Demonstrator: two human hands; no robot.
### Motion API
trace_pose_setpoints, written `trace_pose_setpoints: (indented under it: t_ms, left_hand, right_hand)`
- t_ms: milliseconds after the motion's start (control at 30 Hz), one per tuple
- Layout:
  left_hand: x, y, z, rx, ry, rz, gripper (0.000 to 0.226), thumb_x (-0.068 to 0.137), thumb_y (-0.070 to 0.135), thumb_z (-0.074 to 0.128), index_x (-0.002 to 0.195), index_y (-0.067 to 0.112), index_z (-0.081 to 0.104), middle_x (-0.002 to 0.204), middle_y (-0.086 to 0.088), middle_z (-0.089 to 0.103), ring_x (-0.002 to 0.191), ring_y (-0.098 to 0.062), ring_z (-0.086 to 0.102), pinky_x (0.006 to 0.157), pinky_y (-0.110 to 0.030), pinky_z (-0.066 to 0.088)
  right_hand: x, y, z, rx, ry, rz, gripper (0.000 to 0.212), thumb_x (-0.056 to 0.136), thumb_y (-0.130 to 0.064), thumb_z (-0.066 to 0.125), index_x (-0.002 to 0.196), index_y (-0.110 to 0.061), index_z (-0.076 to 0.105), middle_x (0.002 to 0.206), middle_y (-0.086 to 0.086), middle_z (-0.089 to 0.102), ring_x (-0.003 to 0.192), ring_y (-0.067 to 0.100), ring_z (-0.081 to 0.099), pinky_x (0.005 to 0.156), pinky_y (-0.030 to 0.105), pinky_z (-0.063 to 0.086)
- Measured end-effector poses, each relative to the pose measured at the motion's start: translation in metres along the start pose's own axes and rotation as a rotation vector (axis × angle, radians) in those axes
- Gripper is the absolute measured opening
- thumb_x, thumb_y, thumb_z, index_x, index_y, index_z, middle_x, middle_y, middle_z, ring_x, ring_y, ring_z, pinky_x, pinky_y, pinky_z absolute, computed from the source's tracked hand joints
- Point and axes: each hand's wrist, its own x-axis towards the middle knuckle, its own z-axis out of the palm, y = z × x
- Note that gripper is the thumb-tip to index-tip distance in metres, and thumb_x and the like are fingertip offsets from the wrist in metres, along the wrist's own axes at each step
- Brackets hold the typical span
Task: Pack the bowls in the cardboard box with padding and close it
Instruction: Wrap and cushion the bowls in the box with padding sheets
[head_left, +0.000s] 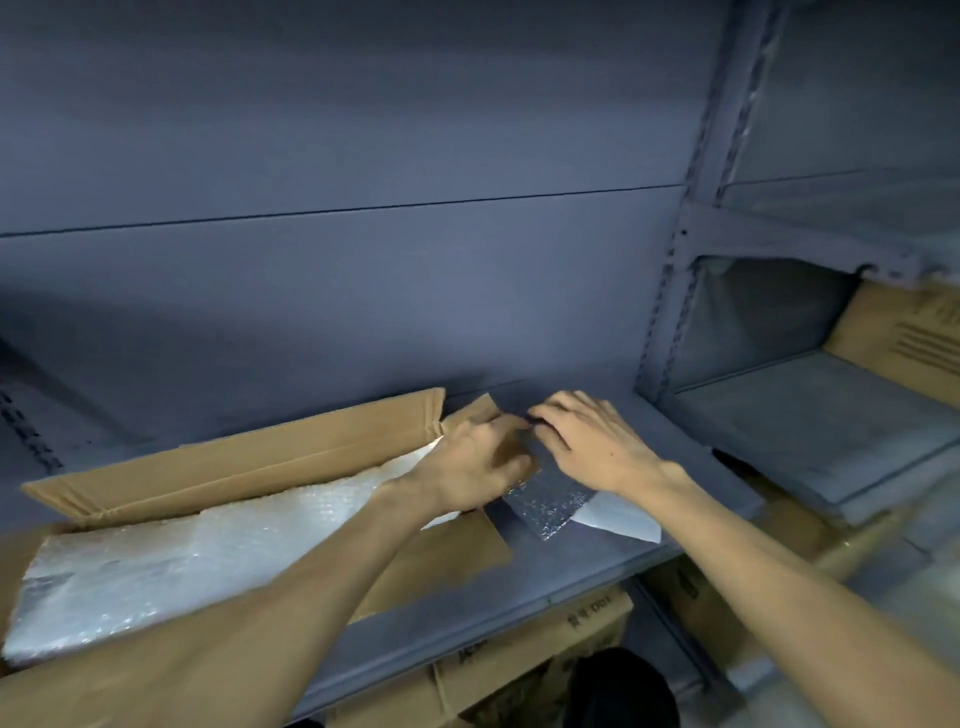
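Observation:
An open cardboard box (218, 467) lies on the grey shelf at the left, its flaps spread outward. White bubble wrap (171, 551) fills its inside; no bowl shows. My left hand (472, 462) is at the box's right end flap, fingers curled at the flap's edge. My right hand (592, 441) is just to the right, fingers bent down onto the top edge of a loose sheet of bubble wrap (550, 501) that lies on the shelf. Both hands meet at a small dark spot between them; what is pinched there is too blurred to tell.
A white sheet (623, 519) lies under the loose wrap near the grey shelf's (519, 597) front edge. A perforated upright post (670, 312) divides the shelving. More cardboard boxes stand at the right (904, 338) and on the level below (535, 654).

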Motion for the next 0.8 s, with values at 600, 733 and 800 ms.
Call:
trace_pose_setpoints:
  t_ms: [600,733,800]
  left_hand:
    - [0.057,0.031,0.145,0.600,-0.465,-0.297,0.041,0.100,0.010,0.050,0.140,0.001,0.048,0.141,-0.019,0.051,0.131,-0.038,0.049,0.101,-0.043,0.047]
    - [0.057,0.041,0.135,0.510,-0.292,-0.343,0.032,0.097,0.008,0.048,0.127,0.009,0.060,0.129,-0.015,0.060,0.120,-0.035,0.059,0.095,-0.041,0.049]
    - [0.063,0.051,0.116,0.300,-0.122,-0.367,0.032,0.094,0.012,0.047,0.122,0.014,0.062,0.120,-0.016,0.064,0.111,-0.038,0.061,0.088,-0.040,0.049]
  right_hand:
    - [-0.072,0.104,0.061,0.066,-0.195,0.312,0.044,0.105,-0.024,0.044,0.149,-0.025,0.046,0.148,0.003,0.044,0.134,0.028,0.043,0.107,0.052,0.035]
    - [-0.067,0.095,0.054,0.060,-0.140,0.296,0.052,0.103,-0.021,0.047,0.154,-0.026,0.039,0.148,0.003,0.044,0.135,0.027,0.043,0.108,0.052,0.036]
    - [-0.063,0.091,0.048,0.066,-0.100,0.294,0.064,0.099,-0.020,0.054,0.158,-0.027,0.029,0.150,0.005,0.043,0.137,0.028,0.041,0.108,0.052,0.037]
